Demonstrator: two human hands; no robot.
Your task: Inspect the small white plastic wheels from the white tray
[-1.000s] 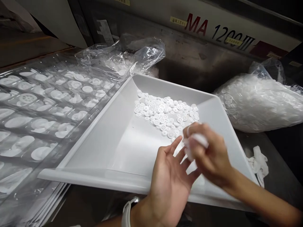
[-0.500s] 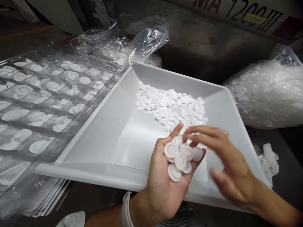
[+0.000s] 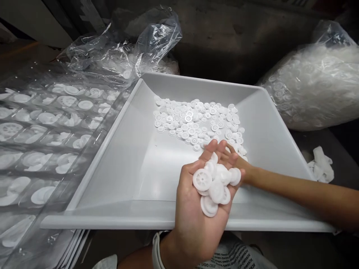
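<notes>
The white plastic tray (image 3: pixel 196 87) sits on a dark metal bench (image 3: pixel 328 145) beside a clear plastic bag of parts (image 3: pixel 308 86). My left hand (image 3: pixel 193 220) lies open, palm up, over the tray, holding round white plastic wheels (image 3: pixel 214 185) flat. My right hand (image 3: pixel 238 162), loosely open, reaches just beside it, near the loose pile of wheels (image 3: pixel 193 121).

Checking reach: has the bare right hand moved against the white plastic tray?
Yes: the right hand has moved in over the white plastic tray, toward its far wall, now at the near edge of the heap of small white plastic discs.
</notes>
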